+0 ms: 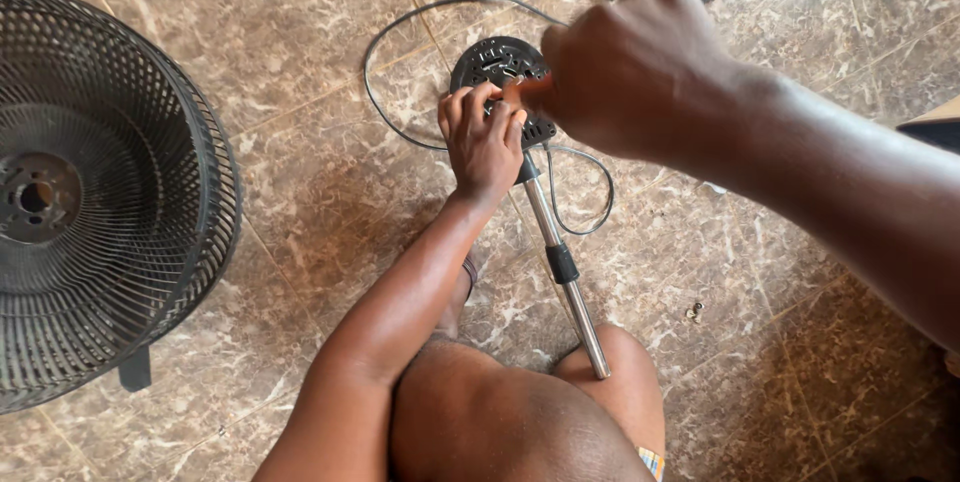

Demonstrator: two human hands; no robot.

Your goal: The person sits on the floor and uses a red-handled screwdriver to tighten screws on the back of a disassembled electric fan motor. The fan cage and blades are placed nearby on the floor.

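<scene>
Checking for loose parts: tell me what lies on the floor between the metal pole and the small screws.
Head view: only bare brown floor tile lies between the metal pole and the small screws.

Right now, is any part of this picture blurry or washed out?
Head view: the right hand is close to the lens and soft; the left hand on the fan base is sharp; daylight washes out the upper right floor tiles.

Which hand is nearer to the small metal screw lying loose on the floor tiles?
Right. The right hand is above the fan base, up-left of the screw. The left hand grips the base farther left, beyond the metal pole.
</scene>
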